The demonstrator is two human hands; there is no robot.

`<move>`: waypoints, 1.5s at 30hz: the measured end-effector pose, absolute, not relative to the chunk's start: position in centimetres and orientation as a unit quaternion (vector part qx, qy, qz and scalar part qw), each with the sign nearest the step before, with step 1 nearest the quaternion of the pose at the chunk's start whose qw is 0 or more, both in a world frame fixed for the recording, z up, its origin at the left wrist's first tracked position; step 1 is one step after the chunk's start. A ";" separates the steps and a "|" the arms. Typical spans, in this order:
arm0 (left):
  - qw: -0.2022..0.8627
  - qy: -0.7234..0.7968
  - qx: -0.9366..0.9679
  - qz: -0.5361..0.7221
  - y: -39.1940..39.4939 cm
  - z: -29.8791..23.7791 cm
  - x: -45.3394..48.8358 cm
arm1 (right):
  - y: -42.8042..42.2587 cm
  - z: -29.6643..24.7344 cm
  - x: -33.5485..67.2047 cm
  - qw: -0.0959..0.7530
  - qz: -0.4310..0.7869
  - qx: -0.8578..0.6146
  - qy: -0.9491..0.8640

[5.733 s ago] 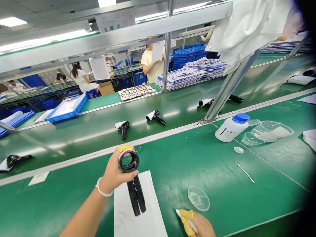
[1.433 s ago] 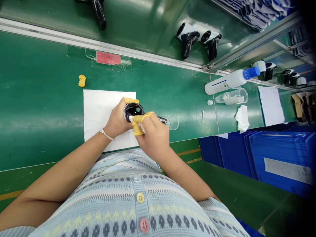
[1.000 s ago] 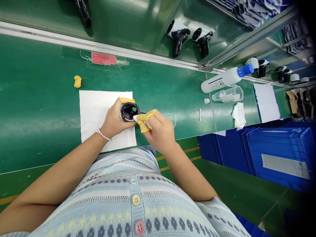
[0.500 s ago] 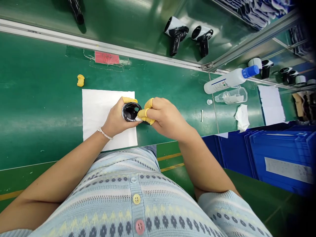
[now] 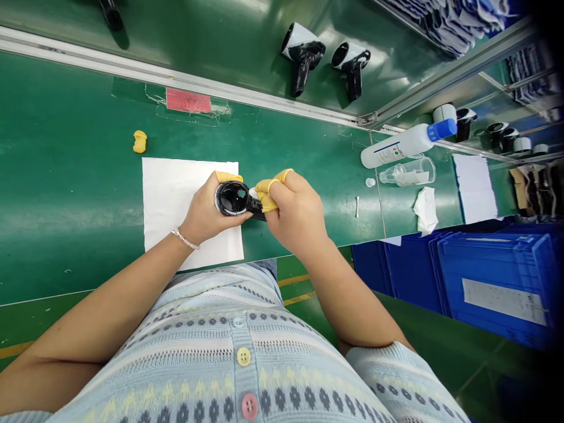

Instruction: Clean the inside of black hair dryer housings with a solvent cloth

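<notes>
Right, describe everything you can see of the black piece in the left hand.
The black piece looks like glossy plastic. Its round, hollow end opens toward the camera, with a paler left edge; a handle-like part slants toward the right hand, which pinches something white close by, contact unclear. The left hand grips the round end above the edge of the white sheet.

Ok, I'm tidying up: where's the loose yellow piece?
In the head view's left part, the loose yellow piece sits just beyond the white sheet and left of the red label.
</notes>
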State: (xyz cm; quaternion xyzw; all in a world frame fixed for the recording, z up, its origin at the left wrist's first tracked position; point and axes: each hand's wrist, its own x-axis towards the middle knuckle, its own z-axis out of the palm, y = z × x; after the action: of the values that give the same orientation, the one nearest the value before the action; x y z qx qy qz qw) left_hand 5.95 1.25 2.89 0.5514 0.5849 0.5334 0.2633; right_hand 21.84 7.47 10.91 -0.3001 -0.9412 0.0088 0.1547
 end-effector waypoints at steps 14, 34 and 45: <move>0.265 0.594 0.539 0.536 1.4 3.0 6.1 | 6.6 10.7 20.0 0.125 -0.033 -0.312 -0.941; 0.259 0.613 0.526 0.530 1.3 2.7 6.0 | 6.0 10.3 17.7 0.209 -0.014 -0.322 -0.923; 0.283 0.572 0.544 0.545 0.9 2.7 6.0 | 5.5 9.5 23.0 0.311 0.123 -0.371 -0.866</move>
State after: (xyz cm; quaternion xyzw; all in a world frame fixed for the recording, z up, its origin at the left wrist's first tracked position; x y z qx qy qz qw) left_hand 5.97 0.88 2.73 0.5441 0.5717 0.5450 0.2830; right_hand 22.95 5.45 9.46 -0.3713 -0.8661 0.1231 0.3113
